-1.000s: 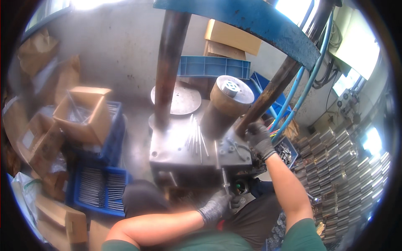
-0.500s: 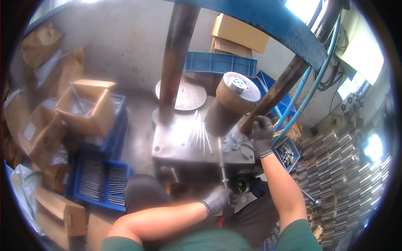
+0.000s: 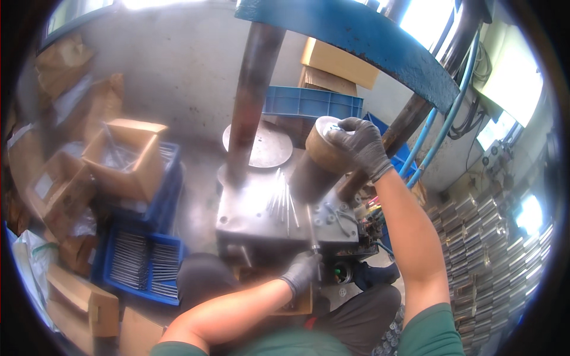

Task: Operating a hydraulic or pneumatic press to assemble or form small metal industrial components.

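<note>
I'm in a metal workshop: a heavy blue beam (image 3: pixel 356 46) on dark metal posts (image 3: pixel 256 95) stands over the metal table (image 3: pixel 237 216) before me, which bears a thick metal cylinder (image 3: pixel 312 178). A blue bin (image 3: pixel 142 292) of thin rods (image 3: pixel 129 261) and cardboard boxes (image 3: pixel 142 172) stand left, shiny metal pieces (image 3: pixel 496 249) are stacked right, and I wear work gloves (image 3: pixel 301 272).

The metal bed (image 3: pixel 237 209) carries thin rods (image 3: pixel 288 204) — and a stout cylinder (image 3: pixel 312 175).
</note>
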`<action>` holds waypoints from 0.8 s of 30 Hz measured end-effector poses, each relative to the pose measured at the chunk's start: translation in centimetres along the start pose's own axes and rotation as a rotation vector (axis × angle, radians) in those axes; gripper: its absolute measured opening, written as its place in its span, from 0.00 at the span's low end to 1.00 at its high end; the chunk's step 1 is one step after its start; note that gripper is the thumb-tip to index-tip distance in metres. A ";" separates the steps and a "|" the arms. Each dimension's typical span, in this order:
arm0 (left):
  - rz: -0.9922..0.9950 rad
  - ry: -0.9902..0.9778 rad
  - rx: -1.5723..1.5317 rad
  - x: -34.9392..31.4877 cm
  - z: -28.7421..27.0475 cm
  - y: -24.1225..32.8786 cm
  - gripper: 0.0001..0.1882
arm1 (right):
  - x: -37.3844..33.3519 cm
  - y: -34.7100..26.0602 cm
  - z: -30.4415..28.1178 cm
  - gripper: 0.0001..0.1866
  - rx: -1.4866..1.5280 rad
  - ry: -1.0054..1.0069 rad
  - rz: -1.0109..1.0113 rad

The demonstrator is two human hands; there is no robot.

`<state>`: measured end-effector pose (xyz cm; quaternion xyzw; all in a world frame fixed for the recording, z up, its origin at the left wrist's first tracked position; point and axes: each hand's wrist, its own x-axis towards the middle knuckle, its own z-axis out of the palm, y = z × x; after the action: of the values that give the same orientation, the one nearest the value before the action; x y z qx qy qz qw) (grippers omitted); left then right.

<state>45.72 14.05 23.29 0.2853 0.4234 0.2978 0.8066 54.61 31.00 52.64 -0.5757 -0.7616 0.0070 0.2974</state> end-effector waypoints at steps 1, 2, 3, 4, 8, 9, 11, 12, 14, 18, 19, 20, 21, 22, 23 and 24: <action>0.058 0.004 -0.031 0.3 -0.1 -0.3 0.14 | 0.2 0.7 0.0 0.21 0.047 0.029 0.010; 0.063 0.003 -0.037 0.3 -0.2 0.0 0.14 | 0.4 1.2 -0.1 0.21 0.091 0.058 0.022; 0.099 0.012 0.047 0.3 -0.3 0.2 0.15 | 0.6 1.6 -0.2 0.21 0.087 0.055 0.016; 0.134 0.020 0.129 0.4 -0.4 0.4 0.17 | 0.7 2.0 -0.3 0.22 0.079 0.060 0.086; 0.153 0.121 0.246 -1.0 -0.2 2.2 0.19 | 1.2 4.1 -0.6 0.22 0.094 0.053 0.151; 0.152 0.112 0.267 -1.6 -0.1 2.9 0.22 | 1.1 3.9 -0.7 0.22 0.080 0.048 0.163; 0.150 0.102 0.287 -1.7 -0.3 3.5 0.25 | 1.1 2.9 -0.7 0.22 0.027 0.049 0.157; 0.165 0.094 0.308 -1.7 -0.4 3.6 0.25 | 1.1 2.5 -0.7 0.22 -0.021 0.052 0.152; 0.180 0.085 0.330 -1.5 -0.5 3.4 0.24 | 1.5 2.4 -0.9 0.22 -0.061 0.020 0.140; 0.183 0.117 0.370 0.4 -0.8 2.4 0.19 | 1.3 2.4 -1.6 0.24 -0.083 -0.030 0.096; 0.206 0.120 0.398 0.6 -0.8 2.3 0.18 | 0.9 2.4 -2.2 0.24 -0.079 -0.022 0.099; 0.209 0.109 0.411 0.3 -0.6 2.7 0.18 | 0.2 2.2 -3.6 0.23 -0.151 -0.026 -0.010; 0.228 0.060 0.456 -0.5 -0.6 3.4 0.20 | -0.7 1.7 -4.8 0.23 -0.218 -0.032 -0.119; 0.248 0.010 0.502 -0.9 -0.6 4.0 0.22 | -1.8 1.2 -6.2 0.21 -0.324 -0.067 -0.211; 0.252 0.010 0.519 -1.2 -0.9 4.1 0.22 | -3.1 1.8 -7.4 0.17 -0.358 -0.013 -0.383; 0.225 0.003 0.437 -1.4 -1.0 4.0 0.22 | -4.8 1.9 -8.9 0.15 -0.350 -0.078 -0.432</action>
<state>43.25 15.91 26.38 0.4980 0.4443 0.2876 0.6870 61.09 24.44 57.17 -0.4419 -0.8672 -0.1662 0.1585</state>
